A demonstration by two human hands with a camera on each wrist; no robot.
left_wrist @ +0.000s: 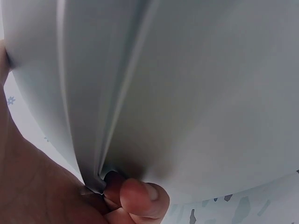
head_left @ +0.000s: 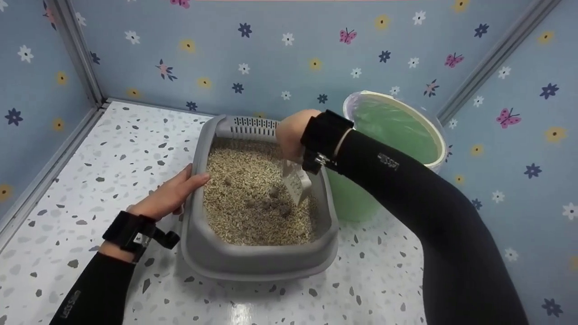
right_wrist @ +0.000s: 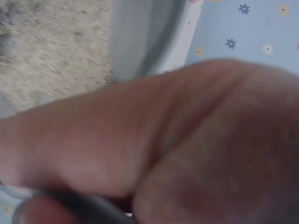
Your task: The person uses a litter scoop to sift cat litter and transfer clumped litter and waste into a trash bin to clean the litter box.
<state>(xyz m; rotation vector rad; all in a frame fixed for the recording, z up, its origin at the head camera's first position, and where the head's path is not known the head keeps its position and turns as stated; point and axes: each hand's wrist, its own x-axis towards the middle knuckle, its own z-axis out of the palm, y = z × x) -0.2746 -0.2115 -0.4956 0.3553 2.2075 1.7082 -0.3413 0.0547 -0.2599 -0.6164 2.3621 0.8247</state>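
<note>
A grey litter box [head_left: 259,262] holds beige granular litter [head_left: 239,180] with darker clumps [head_left: 275,203] near its middle. My left hand [head_left: 169,194] grips the box's left rim, thumb on top; the left wrist view shows curled fingertips [left_wrist: 145,200] beneath the rim. Over the box's right side, my right hand [head_left: 291,133] holds a pale litter scoop [head_left: 295,183]. The scoop's blade tilts down into the litter beside the clumps. In the right wrist view, the right thumb [right_wrist: 93,135] lies across the handle, which is mostly hidden.
A green bin [head_left: 393,126] with a cream rim and a clear liner stands just right of the litter box, partly behind my right forearm. Flower-patterned walls [head_left: 271,49] close in the back and both sides. The floor [head_left: 113,158] is white with grey specks.
</note>
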